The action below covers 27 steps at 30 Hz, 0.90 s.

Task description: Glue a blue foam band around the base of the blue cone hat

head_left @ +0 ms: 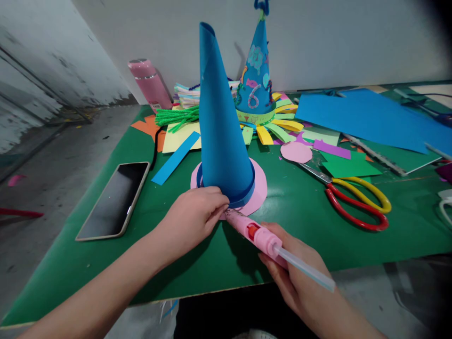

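Note:
A tall blue paper cone (224,127) stands on a round pink paper base (260,186), with a blue paper strip (245,195) curving around its foot. My left hand (197,214) is closed at the front of the foot, its fingers pinching the strip's edge there. A pink hot glue gun (261,238) is gripped in my right hand (296,263). Its nozzle points at the base of the strip, close beside my left fingertips. From the gun's rear sticks a clear glue stick (307,268). The nozzle tip is partly hidden by my left fingers.
Behind stands a decorated blue party hat (256,75) with paper petals. Scissors (356,200) and paper scraps lie at right, before blue sheets (356,115). A phone (115,200), blue strip (176,157), green pipe cleaners (178,116) and pink bottle (151,84) are at left.

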{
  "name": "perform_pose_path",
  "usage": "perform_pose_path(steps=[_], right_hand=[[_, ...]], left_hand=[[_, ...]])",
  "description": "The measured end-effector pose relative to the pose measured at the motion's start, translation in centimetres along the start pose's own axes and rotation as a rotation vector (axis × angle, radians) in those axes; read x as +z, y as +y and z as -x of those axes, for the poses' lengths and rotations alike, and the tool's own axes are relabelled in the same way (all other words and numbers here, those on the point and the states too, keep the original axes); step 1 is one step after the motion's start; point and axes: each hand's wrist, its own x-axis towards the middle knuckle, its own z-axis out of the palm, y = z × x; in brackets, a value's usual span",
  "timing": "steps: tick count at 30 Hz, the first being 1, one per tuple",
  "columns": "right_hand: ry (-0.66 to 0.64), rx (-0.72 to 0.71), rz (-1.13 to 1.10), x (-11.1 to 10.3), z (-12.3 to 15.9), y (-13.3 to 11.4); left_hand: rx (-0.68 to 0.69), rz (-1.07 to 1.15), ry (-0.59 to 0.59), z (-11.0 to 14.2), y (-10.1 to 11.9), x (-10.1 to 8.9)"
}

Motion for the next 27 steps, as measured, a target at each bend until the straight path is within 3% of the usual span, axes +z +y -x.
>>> perform_pose_path(steps=[14, 19, 27], right_hand=[[0.041, 0.016, 0.006, -1.1, 0.6, 0.4], [-0.019, 0.076, -0.057, -1.6, 0.8, 0.4], [0.016, -0.005, -0.028, -0.8, 0.0, 0.2]], left_hand=[[-0.018, 0.01, -0.015, -0.1, 0.1, -0.1], [-0.019, 0.007, -0.004, -0.1, 0.1, -0.1], [-0.014, 0.005, -0.009, -0.1, 0.1, -0.1]])
